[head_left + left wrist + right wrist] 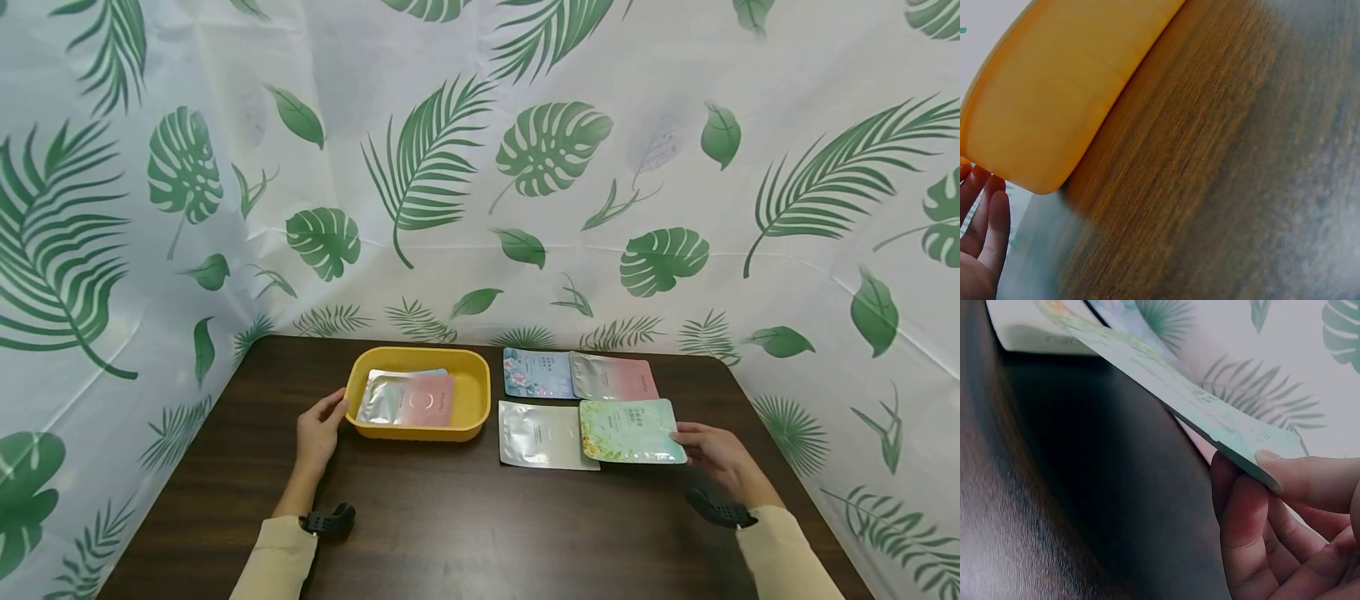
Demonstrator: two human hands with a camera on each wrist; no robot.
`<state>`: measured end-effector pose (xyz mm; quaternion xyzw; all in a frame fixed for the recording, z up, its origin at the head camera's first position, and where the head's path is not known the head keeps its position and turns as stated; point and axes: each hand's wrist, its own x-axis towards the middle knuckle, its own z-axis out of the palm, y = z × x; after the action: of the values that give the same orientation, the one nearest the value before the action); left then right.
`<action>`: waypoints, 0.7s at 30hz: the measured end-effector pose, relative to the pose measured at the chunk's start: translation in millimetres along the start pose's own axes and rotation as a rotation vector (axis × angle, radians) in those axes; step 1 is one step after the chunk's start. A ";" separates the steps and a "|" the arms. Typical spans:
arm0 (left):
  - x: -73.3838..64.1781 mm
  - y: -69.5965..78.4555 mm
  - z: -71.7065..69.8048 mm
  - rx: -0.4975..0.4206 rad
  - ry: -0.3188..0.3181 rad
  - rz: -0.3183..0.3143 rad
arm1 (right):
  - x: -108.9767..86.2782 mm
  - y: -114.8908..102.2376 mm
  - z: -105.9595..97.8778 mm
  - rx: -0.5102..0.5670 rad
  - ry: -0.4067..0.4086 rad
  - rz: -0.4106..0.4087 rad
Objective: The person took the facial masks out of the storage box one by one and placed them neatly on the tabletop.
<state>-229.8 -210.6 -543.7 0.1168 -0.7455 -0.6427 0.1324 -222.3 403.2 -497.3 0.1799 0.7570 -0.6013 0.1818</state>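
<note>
My right hand [716,457] pinches the right edge of a green, flower-printed sheet mask packet [633,432]. In the right wrist view the thumb lies on top and curled fingers sit beneath the packet [1210,415], which is tilted and lifted off the table. Its left end overlaps a silver-white packet [538,435] in the head view. My left hand [318,429] touches the left end of a yellow plastic basket [480,400]; its visible fingers look fairly straight in the left wrist view. Inside the basket, a silver-and-pink packet [427,400] covers most of a bluish one.
Behind the green packet lie a blue floral packet [536,372] and another silver-and-pink packet [615,377], side by side. The dark wooden table [480,525] ends at a leaf-printed cloth [450,192] hanging at the back and sides.
</note>
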 end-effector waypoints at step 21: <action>1.1 -1.4 -0.6 0.026 -0.016 -0.022 | 13.8 21.6 -2.7 -0.274 0.266 -0.084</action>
<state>-230.6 -211.8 -545.0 0.1215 -0.7533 -0.6355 0.1178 -223.8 411.2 -521.8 0.1997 0.8559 -0.4706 0.0776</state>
